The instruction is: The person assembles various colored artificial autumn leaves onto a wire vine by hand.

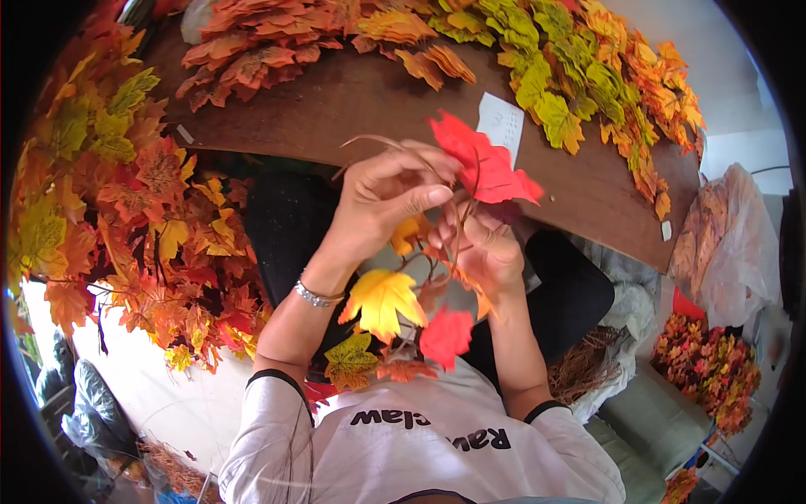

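Above the table's near edge, the left hand (382, 202) pinches a red leaf (485, 166) onto the branch (420, 277) gripped by the right hand (487, 252); seating its stem likely needs steady pressure.

Free room: a bare strip of the brown table (353, 101) is left across the upper middle of the frame, broken only by a white paper slip (502, 124).

Obstacles: the far table edge is lined with heaped orange and green leaves (554, 76); the left of the frame is filled by a dense mass of leaves (126, 227). Centre frame, the space between the left hand (386, 197) and right hand (487, 248) is crowded by a leafy branch (395, 294) and a red leaf (483, 164). At lower right, passage is narrowed by a clear bag (730, 244) and a leaf pile (709, 365).
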`<state>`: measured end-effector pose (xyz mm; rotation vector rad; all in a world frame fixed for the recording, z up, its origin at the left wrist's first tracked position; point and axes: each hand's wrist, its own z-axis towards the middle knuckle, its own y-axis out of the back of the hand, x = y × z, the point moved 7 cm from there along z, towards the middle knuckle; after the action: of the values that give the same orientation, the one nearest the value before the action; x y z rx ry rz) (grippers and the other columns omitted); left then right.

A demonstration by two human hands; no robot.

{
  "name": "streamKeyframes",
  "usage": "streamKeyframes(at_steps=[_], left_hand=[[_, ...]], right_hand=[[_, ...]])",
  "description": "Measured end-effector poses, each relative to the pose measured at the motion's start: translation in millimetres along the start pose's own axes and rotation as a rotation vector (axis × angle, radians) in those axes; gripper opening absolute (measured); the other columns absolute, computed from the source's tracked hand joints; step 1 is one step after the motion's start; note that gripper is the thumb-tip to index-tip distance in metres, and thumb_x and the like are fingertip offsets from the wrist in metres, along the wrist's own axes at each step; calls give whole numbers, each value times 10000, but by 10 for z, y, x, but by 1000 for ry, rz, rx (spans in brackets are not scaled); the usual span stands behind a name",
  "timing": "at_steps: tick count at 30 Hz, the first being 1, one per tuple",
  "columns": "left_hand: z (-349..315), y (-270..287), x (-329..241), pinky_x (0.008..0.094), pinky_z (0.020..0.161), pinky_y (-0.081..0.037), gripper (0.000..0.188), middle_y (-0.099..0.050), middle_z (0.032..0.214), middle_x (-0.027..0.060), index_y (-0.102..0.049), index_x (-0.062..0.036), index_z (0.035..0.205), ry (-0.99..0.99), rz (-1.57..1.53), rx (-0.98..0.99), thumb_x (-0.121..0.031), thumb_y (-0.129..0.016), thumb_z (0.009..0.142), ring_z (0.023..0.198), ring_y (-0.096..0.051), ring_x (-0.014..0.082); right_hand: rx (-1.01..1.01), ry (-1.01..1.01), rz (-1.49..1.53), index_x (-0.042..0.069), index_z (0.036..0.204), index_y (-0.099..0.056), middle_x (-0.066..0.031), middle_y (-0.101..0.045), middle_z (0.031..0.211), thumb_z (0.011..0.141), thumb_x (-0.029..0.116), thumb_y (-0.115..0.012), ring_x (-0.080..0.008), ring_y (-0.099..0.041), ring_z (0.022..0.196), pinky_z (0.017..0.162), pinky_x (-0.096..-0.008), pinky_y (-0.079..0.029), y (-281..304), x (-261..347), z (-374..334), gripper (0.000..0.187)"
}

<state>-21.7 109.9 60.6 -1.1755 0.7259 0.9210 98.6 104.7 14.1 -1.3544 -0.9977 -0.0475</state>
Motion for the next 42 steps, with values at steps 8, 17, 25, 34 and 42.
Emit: streamKeyframes(at_steps=[8,17,25,34,42], left_hand=[[-48,137,-35,196,565,-468,83,-595,810,94,-577,47,851,46,-152,-102,11,-599,781,625,-568,92],[-97,88,-69,216,632,-485,103,-611,827,101,-583,62,893,152,-114,81,7,-560,810,671,-578,104],[-89,93,-48,209,585,-474,95,-608,786,86,-596,44,866,222,-113,85,-8,-597,787,639,-566,95],[-93,129,-69,203,570,-473,46,-597,830,100,-591,49,789,194,-155,47,4,-597,783,632,-556,91],[-28,284,102,198,566,-467,43,-595,794,94,-574,47,809,192,-57,-143,6,-580,796,634,-566,99]], right_hand=[[-46,-32,-50,9,1014,-541,-58,-558,848,812,177,-581,-143,-519,718,675,-281,-414,-124,62,177,266],[48,576,-1295,-31,883,-608,-49,-606,756,816,144,-566,-101,-547,654,619,-225,-431,-754,1098,1529,192],[292,982,-1898,40,895,-630,-115,-619,805,724,123,-597,-217,-590,698,648,-295,-452,-1148,865,2945,193],[607,1023,-2290,-12,779,-615,-152,-547,592,702,18,-567,-190,-577,586,595,-307,-460,-1341,1009,2949,95],[70,512,-1272,-17,819,-617,-89,-612,667,729,117,-644,-145,-557,544,509,-282,-432,-1004,1716,1867,163]])
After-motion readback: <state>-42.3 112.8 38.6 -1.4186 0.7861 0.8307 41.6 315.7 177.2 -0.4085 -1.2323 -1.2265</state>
